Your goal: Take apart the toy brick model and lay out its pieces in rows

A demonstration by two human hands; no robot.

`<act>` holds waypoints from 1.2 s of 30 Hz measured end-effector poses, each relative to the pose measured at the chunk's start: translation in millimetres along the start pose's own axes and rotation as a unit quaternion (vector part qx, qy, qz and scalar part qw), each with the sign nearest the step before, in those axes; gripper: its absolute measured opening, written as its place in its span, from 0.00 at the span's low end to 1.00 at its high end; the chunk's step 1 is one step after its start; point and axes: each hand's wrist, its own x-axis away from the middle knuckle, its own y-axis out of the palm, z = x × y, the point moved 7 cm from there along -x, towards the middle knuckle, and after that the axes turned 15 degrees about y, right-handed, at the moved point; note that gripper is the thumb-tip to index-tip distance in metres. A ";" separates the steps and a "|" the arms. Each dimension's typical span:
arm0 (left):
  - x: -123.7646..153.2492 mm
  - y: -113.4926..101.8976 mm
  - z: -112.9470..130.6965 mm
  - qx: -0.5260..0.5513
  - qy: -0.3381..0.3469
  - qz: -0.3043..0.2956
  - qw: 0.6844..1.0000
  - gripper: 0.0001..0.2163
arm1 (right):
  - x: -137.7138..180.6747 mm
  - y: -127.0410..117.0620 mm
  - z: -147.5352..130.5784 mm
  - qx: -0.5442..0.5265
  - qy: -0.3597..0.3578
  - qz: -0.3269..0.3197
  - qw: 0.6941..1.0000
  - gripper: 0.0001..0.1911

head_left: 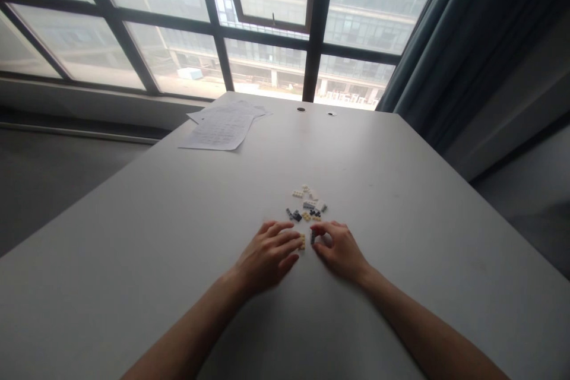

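My left hand point(269, 254) lies low over the table with its fingers spread. Its fingertips are at the left side of a yellow toy brick point(302, 241) and partly cover it; whether they press on it I cannot tell. Just to the right, my right hand point(338, 247) pinches a dark grey toy brick point(313, 237) between thumb and fingers. A small gap separates the two bricks. Beyond my hands lies a loose group of small bricks: white ones point(298, 194), a light grey one point(309, 205), dark grey ones point(297, 215), black ones point(315, 213) and yellow ones point(306, 216).
The white table point(178, 237) reaches towards a large window point(267, 59). Printed sheets of paper point(218, 130) lie at its far left, partly over the edge. Two round holes, one of them a dark opening point(301, 110), are near the far edge. A dark curtain point(427, 59) hangs at right.
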 end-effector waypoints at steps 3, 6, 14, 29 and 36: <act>-0.4 1.8 1.5 0.007 0.004 -0.018 1.000 0.12 | 2.6 4.6 -4.7 0.040 -0.024 -0.014 0.999 0.17; 0.0 2.1 1.4 0.005 0.007 -0.018 1.000 0.12 | 4.3 10.3 -6.5 0.074 -0.039 -0.020 0.996 0.17; 0.6 3.7 1.5 0.005 0.004 -0.019 1.000 0.12 | 5.3 16.7 -3.2 0.095 -0.048 -0.024 0.994 0.20; 9.6 -21.5 -15.8 -0.057 -0.035 0.125 0.990 0.09 | 1.9 7.3 0.7 0.042 -0.039 0.007 0.998 0.25; 31.0 -38.1 -43.9 -0.047 -0.172 0.267 0.947 0.05 | -21.3 -17.7 18.9 0.058 0.018 0.059 0.996 0.16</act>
